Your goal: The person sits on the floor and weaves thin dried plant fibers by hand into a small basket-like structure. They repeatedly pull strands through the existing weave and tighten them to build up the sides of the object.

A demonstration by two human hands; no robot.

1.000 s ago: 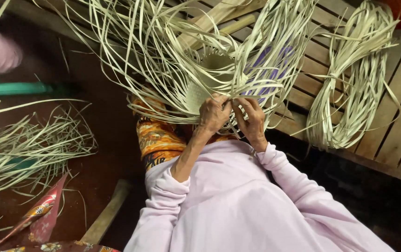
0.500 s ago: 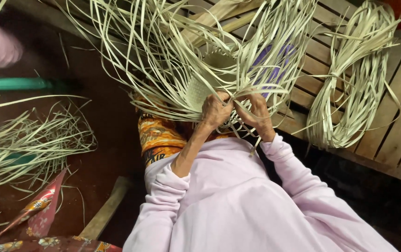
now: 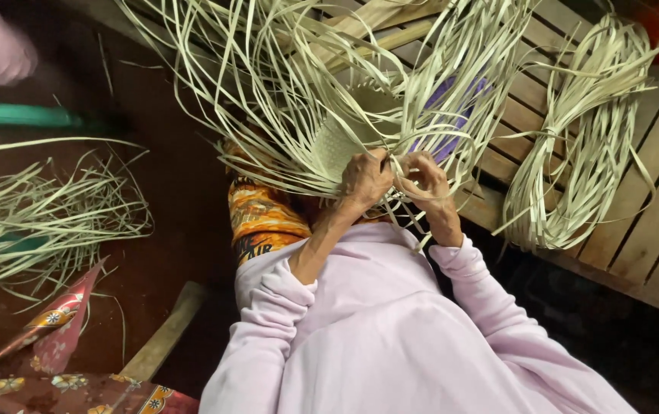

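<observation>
Left hand (image 3: pixel 365 178) and right hand (image 3: pixel 424 175), fingers clamped on pale strips (image 3: pixel 402 157) at edge of half-woven mat (image 3: pixel 345 134); coiled strip bundle (image 3: pixel 586 138) lies right on slatted surface (image 3: pixel 651 230).

Both hands raised close together, fingers curled.
Left hand (image 3: pixel 365 178) and right hand (image 3: pixel 424 173) nearly touch; forearms bare, pale pink sleeves pushed back.
</observation>
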